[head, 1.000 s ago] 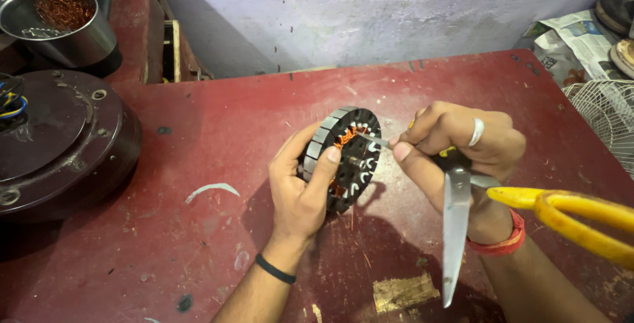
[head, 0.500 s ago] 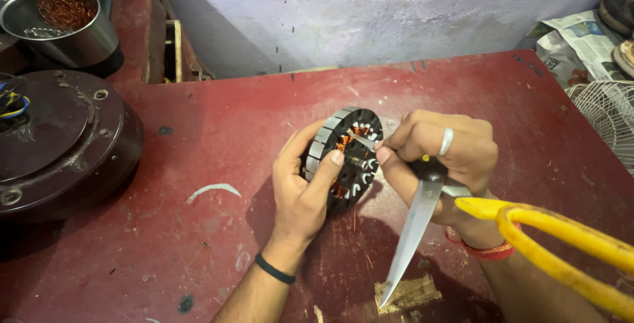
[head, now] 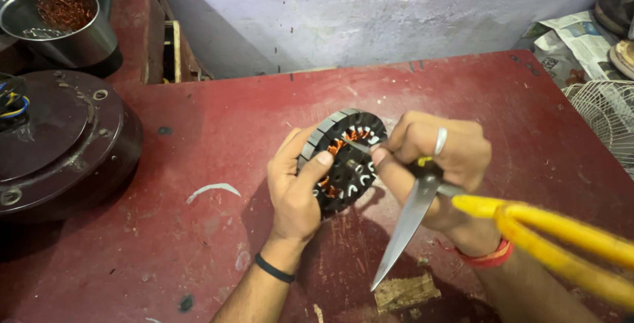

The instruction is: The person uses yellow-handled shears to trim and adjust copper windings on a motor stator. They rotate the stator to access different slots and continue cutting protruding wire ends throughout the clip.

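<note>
**Stator held on edge, scissors in the right hand**

At far left, a dark round housing (head: 59,141) rests on the red table (head: 218,138). Behind it stands a steel bowl (head: 63,29) holding copper wire scrap (head: 64,6). A white strip (head: 212,191) lies on the table between the housing and the hands.

The left hand (head: 297,191) grasps the stator (head: 343,161), thumb on its face and fingers behind. The stator stands tilted on edge near the table centre, its lower rim at the table surface. Copper windings show in its slots.

The right hand (head: 439,164) is clenched around the scissors (head: 422,211). Its fingertips pinch at the stator's upper slots, touching it. One blade points down toward the table; the yellow handles run off to the lower right.

At far right, a newspaper (head: 574,42) and a wire fan guard (head: 607,118) lie beside the table.
</note>
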